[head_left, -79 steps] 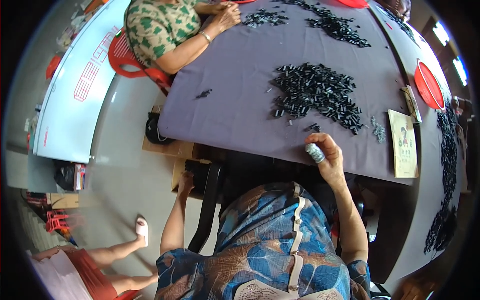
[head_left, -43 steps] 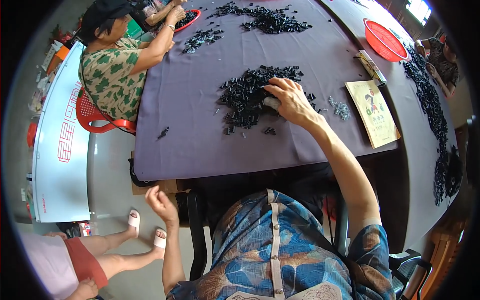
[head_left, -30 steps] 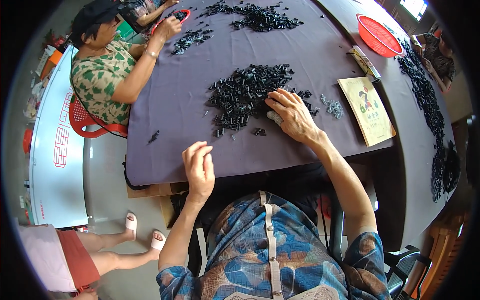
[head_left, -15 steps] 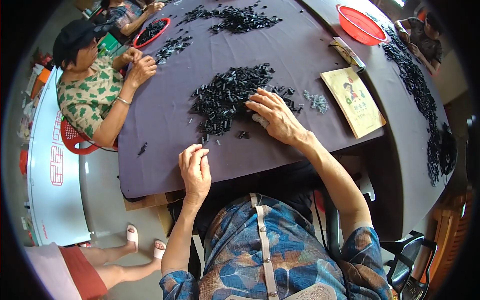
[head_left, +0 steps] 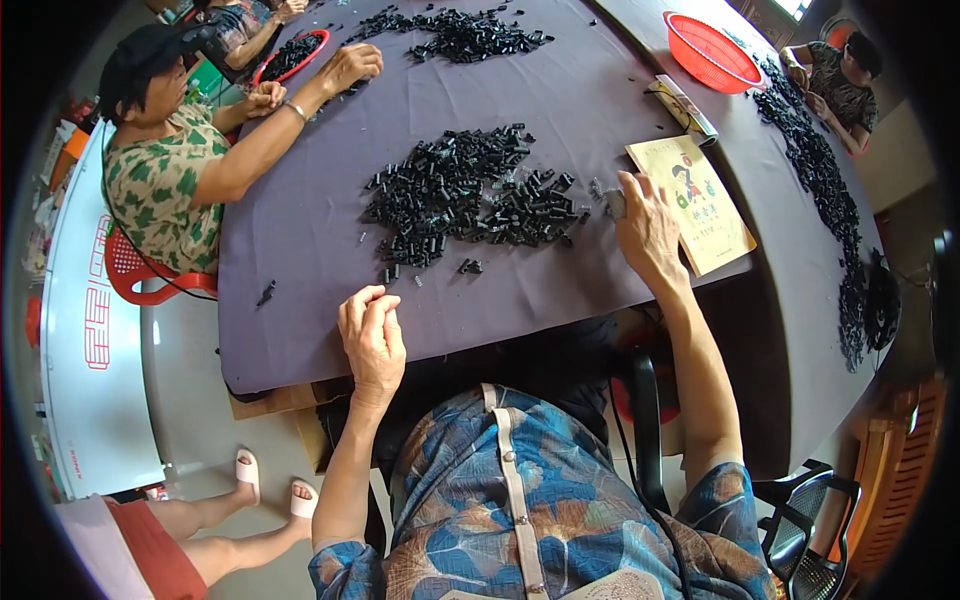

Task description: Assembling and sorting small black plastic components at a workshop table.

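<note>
I see right hand [head_left: 650, 230] shifted right, from black pile [head_left: 445, 195] toward booklet [head_left: 695, 205]; left hand [head_left: 372, 340] is at near edge of table [head_left: 300, 325], open leftward. Both grips I cannot tell.

Daylight comes in at a bright window [head_left: 797, 8] far right. Over on the left, a long, glossy white cabinet [head_left: 85, 420] stands on the shiny pale-grey tiled floor [head_left: 190, 350]; near right, a black mesh-backed chair [head_left: 815, 520] sits beside brown slatted wooden furniture [head_left: 905, 475].

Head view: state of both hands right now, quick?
Left hand: fingers curled; whether it holds anything cannot be told.
Right hand: fingers bent by the small silvery pieces; grip cannot be told.
</note>
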`<state>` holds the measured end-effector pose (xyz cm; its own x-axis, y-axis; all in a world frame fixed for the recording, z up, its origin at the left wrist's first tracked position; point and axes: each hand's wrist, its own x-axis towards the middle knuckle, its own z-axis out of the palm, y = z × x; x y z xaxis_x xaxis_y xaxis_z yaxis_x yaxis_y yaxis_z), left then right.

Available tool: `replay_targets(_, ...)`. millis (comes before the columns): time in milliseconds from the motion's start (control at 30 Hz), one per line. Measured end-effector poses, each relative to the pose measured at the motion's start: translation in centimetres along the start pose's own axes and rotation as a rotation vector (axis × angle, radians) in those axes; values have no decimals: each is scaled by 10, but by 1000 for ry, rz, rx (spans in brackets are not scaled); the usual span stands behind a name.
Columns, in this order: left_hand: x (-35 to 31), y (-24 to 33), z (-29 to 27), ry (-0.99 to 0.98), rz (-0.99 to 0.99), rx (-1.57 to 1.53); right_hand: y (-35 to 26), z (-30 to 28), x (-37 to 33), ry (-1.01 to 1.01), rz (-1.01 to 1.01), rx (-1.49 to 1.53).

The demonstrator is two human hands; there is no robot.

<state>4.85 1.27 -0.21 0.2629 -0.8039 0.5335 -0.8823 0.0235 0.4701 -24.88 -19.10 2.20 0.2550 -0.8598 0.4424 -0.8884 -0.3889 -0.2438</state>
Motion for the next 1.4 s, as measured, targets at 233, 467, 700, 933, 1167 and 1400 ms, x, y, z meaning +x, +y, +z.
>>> replay_targets(233, 1, 2, 0, 1, 18, 44, 9, 17, 0, -21, -6, -139)
replay_targets(467, 1, 2, 1, 10, 24, 65, 9, 20, 13, -37, -107, -151)
replay_targets(700, 1, 3, 1, 6, 12, 67, 17, 26, 25, -72, -62, -183)
replay_targets(933, 1, 2, 1, 15, 15, 61, 23, 35, 27, -86, -63, -235)
replay_targets(1167, 2, 0, 2, 37, -19, -1, 27, 40, 27, -12, -104, -236)
replay_targets(1400, 2, 0, 1, 33, -16, 16, 25, 38, 33, -18, -77, -240)
